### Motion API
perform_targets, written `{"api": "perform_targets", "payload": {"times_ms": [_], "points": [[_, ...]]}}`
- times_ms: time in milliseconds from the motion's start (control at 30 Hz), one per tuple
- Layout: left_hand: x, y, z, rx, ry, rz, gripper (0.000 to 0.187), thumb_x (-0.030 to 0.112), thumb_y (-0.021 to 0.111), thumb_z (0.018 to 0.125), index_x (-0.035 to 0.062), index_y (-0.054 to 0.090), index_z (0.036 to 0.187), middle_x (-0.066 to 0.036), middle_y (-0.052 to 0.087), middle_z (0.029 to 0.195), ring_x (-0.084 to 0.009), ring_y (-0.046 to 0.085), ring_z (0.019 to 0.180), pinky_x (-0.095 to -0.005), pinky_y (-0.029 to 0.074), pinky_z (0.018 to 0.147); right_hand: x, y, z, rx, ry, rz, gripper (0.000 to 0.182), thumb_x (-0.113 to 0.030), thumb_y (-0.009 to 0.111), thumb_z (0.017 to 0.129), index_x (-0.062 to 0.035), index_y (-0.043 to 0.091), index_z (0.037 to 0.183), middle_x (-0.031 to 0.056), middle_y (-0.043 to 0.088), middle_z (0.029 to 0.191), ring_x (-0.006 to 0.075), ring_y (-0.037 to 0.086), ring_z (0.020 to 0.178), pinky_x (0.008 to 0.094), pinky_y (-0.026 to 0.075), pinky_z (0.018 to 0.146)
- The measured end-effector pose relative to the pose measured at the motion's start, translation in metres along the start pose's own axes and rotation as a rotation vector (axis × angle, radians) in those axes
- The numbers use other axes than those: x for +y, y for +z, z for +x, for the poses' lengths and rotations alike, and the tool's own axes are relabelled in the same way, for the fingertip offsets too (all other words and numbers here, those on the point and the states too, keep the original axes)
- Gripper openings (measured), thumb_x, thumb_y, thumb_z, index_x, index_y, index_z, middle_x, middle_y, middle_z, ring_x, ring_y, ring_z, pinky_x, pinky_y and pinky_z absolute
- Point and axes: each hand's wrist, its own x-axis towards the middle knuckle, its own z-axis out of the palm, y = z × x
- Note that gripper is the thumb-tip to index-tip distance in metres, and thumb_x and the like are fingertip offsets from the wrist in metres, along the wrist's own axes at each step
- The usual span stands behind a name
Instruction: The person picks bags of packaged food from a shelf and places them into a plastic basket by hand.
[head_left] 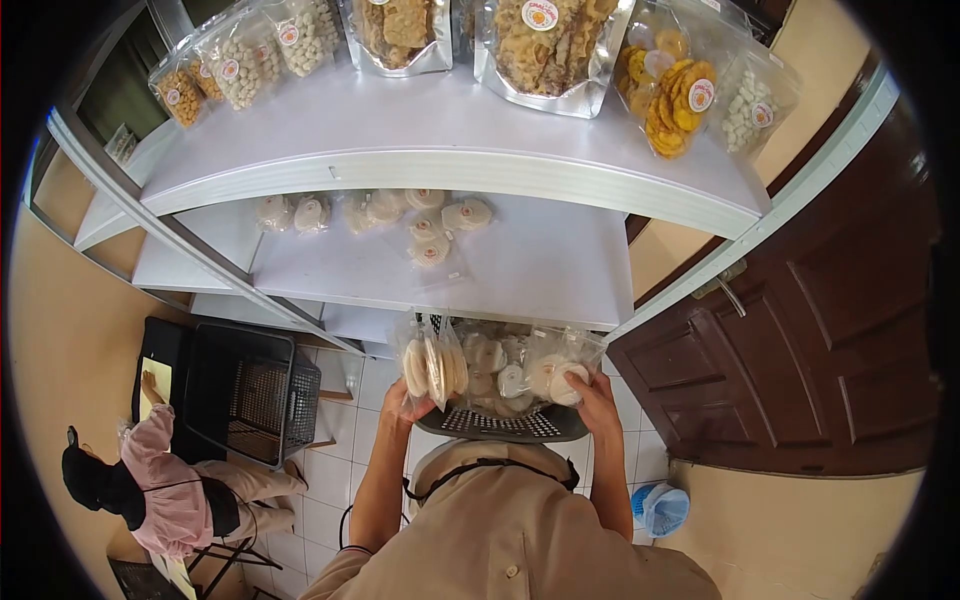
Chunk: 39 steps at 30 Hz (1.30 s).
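Note:
My left hand (418, 402) is closed around a few clear plastic bags of round pale crackers (433, 368), held upright side by side. My right hand (597, 398) grips another clear bag of round white crackers (556, 376), its thumb lying over the front. Between and below my hands is a dark plastic basket (500, 427) with a perforated wall, close against my body. More bags of round crackers (487, 365) fill it. Part of the basket is hidden behind the bags I hold.
Ahead stands a white shelf (540, 250) with several cracker bags (430, 240). The upper shelf (420, 120) carries larger snack pouches (550, 45). At left, a person (165, 480) works beside a black crate (255, 390). A brown door (790, 330) and a blue bin (660, 508) are at right.

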Motion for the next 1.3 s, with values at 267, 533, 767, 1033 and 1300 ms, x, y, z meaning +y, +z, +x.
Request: {"api": "perform_targets", "payload": {"times_ms": [267,533,767,1033,1300], "points": [[-0.007,-0.018,0.004,0.003,0.008,0.114,0.065,0.034,0.064,0.093,0.0127,0.04,0.149,-0.018,0.048,0.145,-0.0402,0.051,0.129,-0.0671,0.046,0.099,0.006,0.007,0.005,0.047,0.068,-0.209,0.049,-0.023,0.074,0.09,0.0038,0.058,0.127,0.0111,0.068,0.108,0.0208,0.066,0.105,0.0331,0.055,0.085],[-0.027,0.048,0.012,0.074,-0.066,0.396,0.079,0.004,0.08,0.078,0.0107,0.04,0.145,-0.009,0.058,0.132,-0.0269,0.06,0.119,-0.0407,0.054,0.1,-0.028,0.085,-0.01,-0.248,0.103,-0.053,0.075,-0.038,0.065,0.096,0.003,0.031,0.148,0.0208,0.052,0.136,0.0289,0.06,0.114,0.0403,0.056,0.087],[-0.05,0.1,0.02,0.217,0.016,0.887,0.085,-0.006,0.084,0.069,-0.0005,0.039,0.141,-0.01,0.056,0.125,-0.0233,0.059,0.116,-0.0364,0.053,0.098,0.0,0.097,0.005,-0.281,0.0,-0.354,0.06,-0.007,0.079,0.083,0.0041,0.05,0.134,0.0102,0.06,0.124,0.017,0.06,0.11,0.0312,0.053,0.091],[-0.042,0.098,0.012,0.218,0.027,0.84,0.073,-0.002,0.088,0.069,-0.0053,0.049,0.131,-0.012,0.066,0.112,-0.0205,0.067,0.096,-0.0315,0.06,0.079,0.017,0.067,0.005,-0.073,-0.071,-0.326,0.045,-0.009,0.08,0.083,0.0046,0.06,0.12,0.0117,0.068,0.113,0.0188,0.067,0.097,0.0314,0.055,0.086],[-0.026,0.069,0.013,0.315,0.022,0.744,0.055,-0.003,0.086,0.07,0.0015,0.061,0.118,-0.007,0.069,0.105,-0.0187,0.069,0.09,-0.0322,0.059,0.076,0.005,0.053,-0.003,0.072,-0.175,-0.436,0.031,-0.014,0.083,0.08,-0.0018,0.064,0.101,0.0065,0.068,0.097,0.0148,0.066,0.087,0.0296,0.055,0.077]]}}
